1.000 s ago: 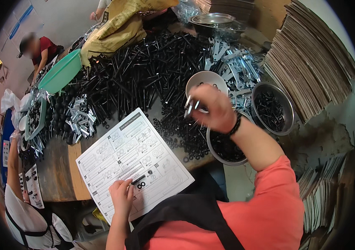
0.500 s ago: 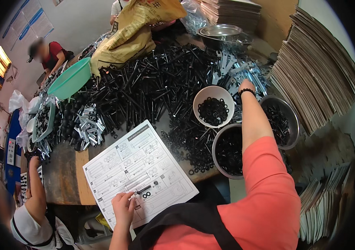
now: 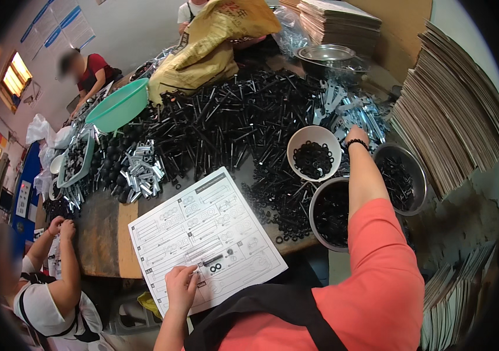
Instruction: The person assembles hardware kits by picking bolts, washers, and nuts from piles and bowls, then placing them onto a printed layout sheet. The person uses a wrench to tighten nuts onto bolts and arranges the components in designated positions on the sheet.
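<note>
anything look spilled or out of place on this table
Two things: loose black rings lie by the front edge of the table, outside the white bowl that holds similar ones, as if spilled; and the printed sheet sits askew, its lower part past that edge.

Pale grey wall [image 3: 126, 35], glowing window [image 3: 15, 81] at left, scuffed table [image 3: 102, 234].

The worktable [image 3: 100, 245] bears black bolts [image 3: 220, 117], silver tubes [image 3: 143, 171], and what look like wrenches [image 3: 335, 96].
</note>
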